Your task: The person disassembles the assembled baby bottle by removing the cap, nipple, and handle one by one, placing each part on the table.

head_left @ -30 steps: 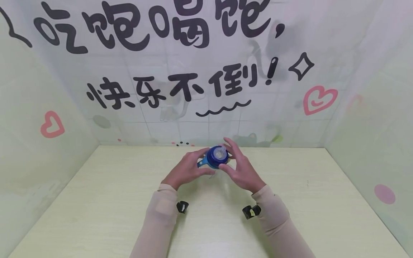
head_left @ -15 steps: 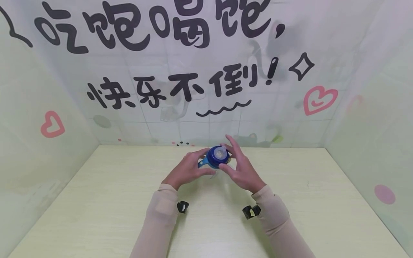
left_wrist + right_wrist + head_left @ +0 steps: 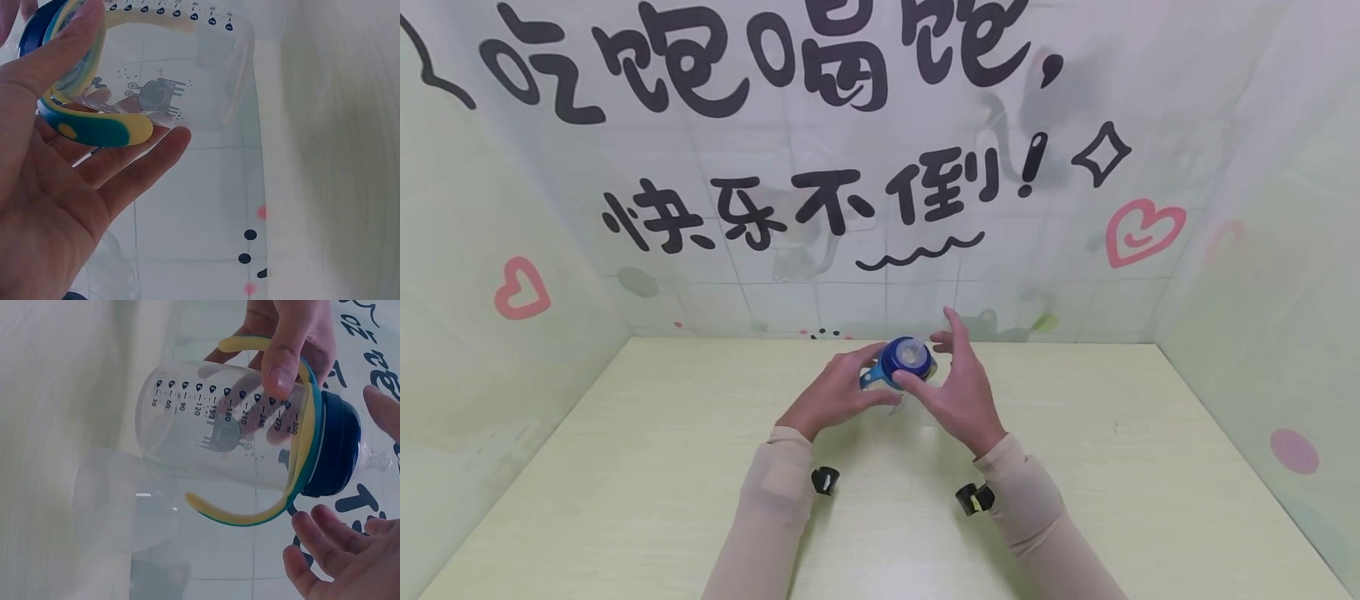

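Observation:
A clear baby bottle (image 3: pixel 181 437) with printed measuring marks has a dark blue collar (image 3: pixel 334 447) and a clear teat (image 3: pixel 377 461). Its ring carries two teal-and-yellow handles, one of them the lower handle (image 3: pixel 240 517) in the right wrist view. My left hand (image 3: pixel 835 392) grips the bottle from the left, thumb on one side and fingers on the other, by the second handle (image 3: pixel 100 128). My right hand (image 3: pixel 958 392) is spread beside the collar. In the right wrist view its fingertips (image 3: pixel 303 522) stand apart from the collar and its thumb is near the teat.
A translucent dome-shaped cover (image 3: pixel 119 506) stands on the pale tabletop (image 3: pixel 662 483) beside the bottle in the right wrist view. Behind is a white wall sheet (image 3: pixel 820 300) with black lettering; side sheets (image 3: pixel 1262 333) flank the table.
My right hand's fingers have lifted off the collar and spread to the right, while its thumb has shifted left across the collar's front. The left hand and bottle have barely moved.

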A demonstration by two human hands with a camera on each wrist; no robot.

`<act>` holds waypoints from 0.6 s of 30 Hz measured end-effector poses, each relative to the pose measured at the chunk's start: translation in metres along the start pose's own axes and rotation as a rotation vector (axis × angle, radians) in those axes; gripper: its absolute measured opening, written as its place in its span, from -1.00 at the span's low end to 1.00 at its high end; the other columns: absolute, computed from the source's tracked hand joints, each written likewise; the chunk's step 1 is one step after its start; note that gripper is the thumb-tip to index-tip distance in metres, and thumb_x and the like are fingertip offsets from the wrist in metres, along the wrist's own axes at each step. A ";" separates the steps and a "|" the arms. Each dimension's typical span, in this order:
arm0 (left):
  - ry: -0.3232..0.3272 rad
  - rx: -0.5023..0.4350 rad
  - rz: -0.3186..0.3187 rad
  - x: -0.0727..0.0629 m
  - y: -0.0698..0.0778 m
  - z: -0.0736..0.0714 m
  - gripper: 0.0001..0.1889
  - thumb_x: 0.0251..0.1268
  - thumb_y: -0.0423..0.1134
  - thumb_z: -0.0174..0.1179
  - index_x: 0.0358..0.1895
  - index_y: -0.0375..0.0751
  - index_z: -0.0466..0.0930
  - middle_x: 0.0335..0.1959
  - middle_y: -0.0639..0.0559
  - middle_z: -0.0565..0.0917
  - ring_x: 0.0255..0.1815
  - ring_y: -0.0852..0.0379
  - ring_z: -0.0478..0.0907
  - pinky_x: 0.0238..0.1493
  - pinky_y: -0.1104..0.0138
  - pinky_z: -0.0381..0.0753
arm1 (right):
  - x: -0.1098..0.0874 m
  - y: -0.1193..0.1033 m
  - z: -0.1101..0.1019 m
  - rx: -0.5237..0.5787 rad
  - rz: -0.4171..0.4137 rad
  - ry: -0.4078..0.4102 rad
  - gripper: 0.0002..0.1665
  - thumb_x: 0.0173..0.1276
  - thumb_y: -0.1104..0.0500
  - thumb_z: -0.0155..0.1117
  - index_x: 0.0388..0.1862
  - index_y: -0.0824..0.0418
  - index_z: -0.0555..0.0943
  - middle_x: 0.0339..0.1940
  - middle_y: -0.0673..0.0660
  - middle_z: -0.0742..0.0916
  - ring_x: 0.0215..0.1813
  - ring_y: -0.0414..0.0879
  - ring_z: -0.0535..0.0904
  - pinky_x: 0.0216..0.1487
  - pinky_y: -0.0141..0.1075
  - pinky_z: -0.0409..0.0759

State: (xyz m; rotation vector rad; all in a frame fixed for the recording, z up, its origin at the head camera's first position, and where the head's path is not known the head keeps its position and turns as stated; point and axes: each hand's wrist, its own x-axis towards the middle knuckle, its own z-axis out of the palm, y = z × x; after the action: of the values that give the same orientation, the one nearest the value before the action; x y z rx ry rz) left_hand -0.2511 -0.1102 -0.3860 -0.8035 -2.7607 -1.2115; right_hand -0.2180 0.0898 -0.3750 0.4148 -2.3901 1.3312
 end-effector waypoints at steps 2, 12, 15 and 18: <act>-0.002 -0.003 0.008 0.000 0.001 0.000 -0.25 0.11 -0.13 0.50 0.41 -0.13 0.42 0.24 0.00 0.61 0.21 0.04 0.54 0.27 0.06 0.48 | -0.001 -0.001 0.002 -0.001 -0.003 0.010 0.20 0.17 -0.11 0.54 0.60 0.13 0.02 0.20 0.26 0.59 0.21 0.15 0.54 0.21 0.14 0.49; -0.008 0.000 0.011 -0.001 0.003 0.000 -0.24 0.12 -0.13 0.50 0.42 -0.10 0.41 0.27 0.00 0.59 0.25 0.04 0.51 0.31 0.04 0.44 | -0.006 -0.006 0.010 -0.044 -0.026 0.078 0.14 0.16 -0.07 0.56 0.56 0.16 0.12 0.07 0.20 0.65 0.13 0.08 0.56 0.17 0.12 0.51; -0.010 0.002 0.014 -0.001 0.004 0.000 -0.24 0.12 -0.13 0.50 0.42 -0.10 0.40 0.27 0.00 0.59 0.24 0.05 0.53 0.30 0.06 0.46 | -0.007 -0.007 0.011 -0.052 -0.032 0.093 0.13 0.15 -0.06 0.57 0.55 0.17 0.14 0.06 0.21 0.65 0.11 0.09 0.57 0.15 0.13 0.52; -0.011 -0.002 0.017 -0.001 0.004 0.000 -0.24 0.11 -0.15 0.50 0.42 -0.10 0.41 0.25 -0.01 0.60 0.20 0.05 0.55 0.27 0.08 0.49 | -0.008 -0.008 0.012 -0.055 -0.032 0.104 0.09 0.15 -0.05 0.57 0.52 0.19 0.18 0.06 0.22 0.65 0.11 0.10 0.57 0.13 0.12 0.53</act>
State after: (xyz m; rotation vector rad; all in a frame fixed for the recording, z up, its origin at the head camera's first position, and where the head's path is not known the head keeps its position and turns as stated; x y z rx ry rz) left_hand -0.2485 -0.1087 -0.3833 -0.8344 -2.7563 -1.2110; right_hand -0.2096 0.0765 -0.3787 0.3585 -2.3188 1.2392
